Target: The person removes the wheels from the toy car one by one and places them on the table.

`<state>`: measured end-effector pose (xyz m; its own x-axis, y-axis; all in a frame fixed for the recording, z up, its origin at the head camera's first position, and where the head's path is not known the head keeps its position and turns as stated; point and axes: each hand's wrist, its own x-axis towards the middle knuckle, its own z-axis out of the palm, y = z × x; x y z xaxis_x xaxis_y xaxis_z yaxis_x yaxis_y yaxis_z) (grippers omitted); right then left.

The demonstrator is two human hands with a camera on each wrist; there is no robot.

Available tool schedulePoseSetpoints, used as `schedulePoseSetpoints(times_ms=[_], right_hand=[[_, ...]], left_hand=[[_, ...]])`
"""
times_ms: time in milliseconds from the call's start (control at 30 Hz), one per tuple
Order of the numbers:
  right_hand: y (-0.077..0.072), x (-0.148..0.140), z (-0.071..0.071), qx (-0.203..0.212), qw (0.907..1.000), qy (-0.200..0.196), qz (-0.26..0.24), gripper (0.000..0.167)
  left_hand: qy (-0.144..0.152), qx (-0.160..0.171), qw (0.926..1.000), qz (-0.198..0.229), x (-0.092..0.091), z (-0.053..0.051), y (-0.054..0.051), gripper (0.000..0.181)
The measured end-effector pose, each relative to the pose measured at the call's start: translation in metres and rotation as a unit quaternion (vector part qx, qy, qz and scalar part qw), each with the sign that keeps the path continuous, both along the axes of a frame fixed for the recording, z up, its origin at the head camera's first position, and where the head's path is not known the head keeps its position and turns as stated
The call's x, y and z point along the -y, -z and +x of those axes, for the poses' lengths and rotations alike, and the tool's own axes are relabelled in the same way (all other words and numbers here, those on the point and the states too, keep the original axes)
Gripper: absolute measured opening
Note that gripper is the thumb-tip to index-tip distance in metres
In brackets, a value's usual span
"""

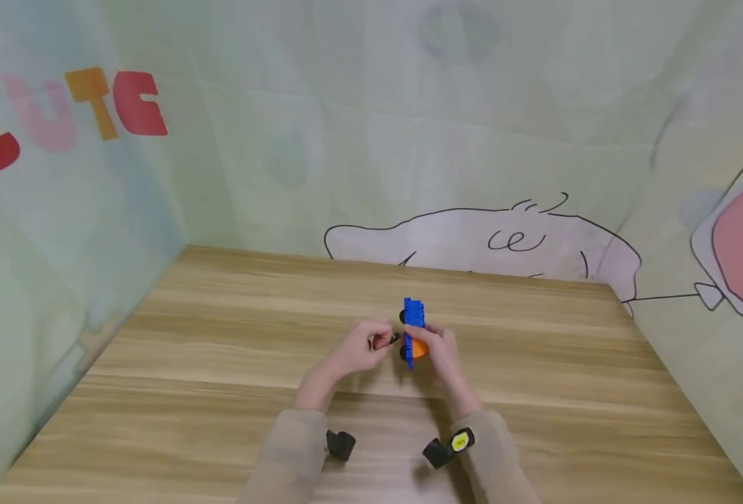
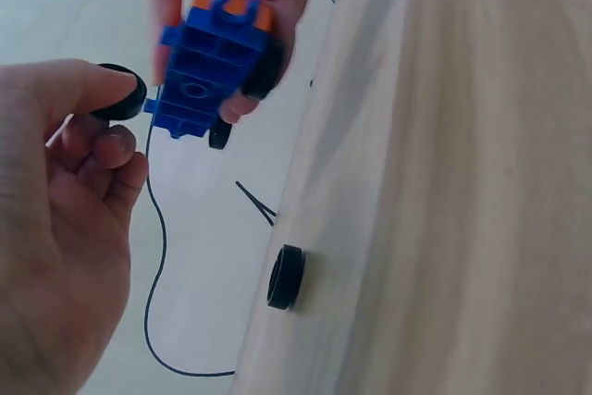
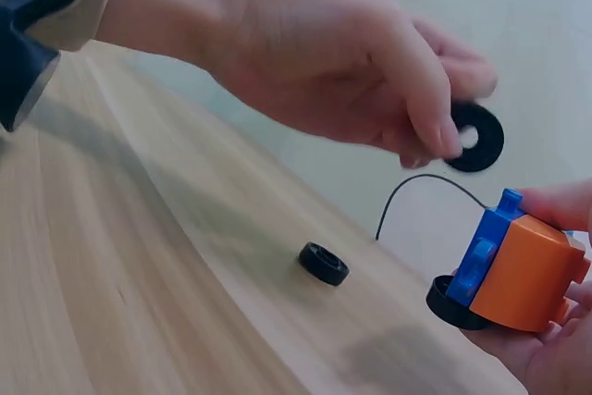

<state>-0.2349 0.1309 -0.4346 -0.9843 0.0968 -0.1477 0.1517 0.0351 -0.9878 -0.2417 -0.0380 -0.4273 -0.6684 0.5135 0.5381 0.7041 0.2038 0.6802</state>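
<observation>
My left hand [image 1: 363, 346] pinches a black toy wheel [image 3: 483, 143] between thumb and fingers. Close beside it, my right hand [image 1: 445, 354] grips a toy car [image 1: 414, 313] with a blue base and an orange body. Black wheels show on one side of the car, one of them [image 3: 453, 307] low on the base in the right wrist view. The left wrist view shows the blue underside toward the pinched wheel, with little space between them. Another black wheel [image 2: 287, 277] rests loose on the table. The right fingers partly cover the orange body.
The wood-grain table [image 1: 220, 413] reaches back to a printed cloth backdrop [image 1: 251, 161] with cartoon lines and large letters. Each wrist carries a black strapped device, such as the left one [image 1: 341, 445].
</observation>
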Motion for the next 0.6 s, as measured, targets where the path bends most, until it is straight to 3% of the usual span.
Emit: schedulePoseSetpoints(times_ms=[200,600], right_hand=[[-0.0003,-0.0009,-0.0013,0.015,0.9998,-0.009,0.004,0.047],[-0.0024,-0.0011,-0.001,0.025,0.9996,-0.008,0.013,0.054]], left_hand=[[0.012,0.036,0.9993,-0.004,0.0091,-0.0038,0.0008,0.036],[-0.011,0.075,0.9965,-0.035,0.0064,-0.0011,-0.0023,0.027]])
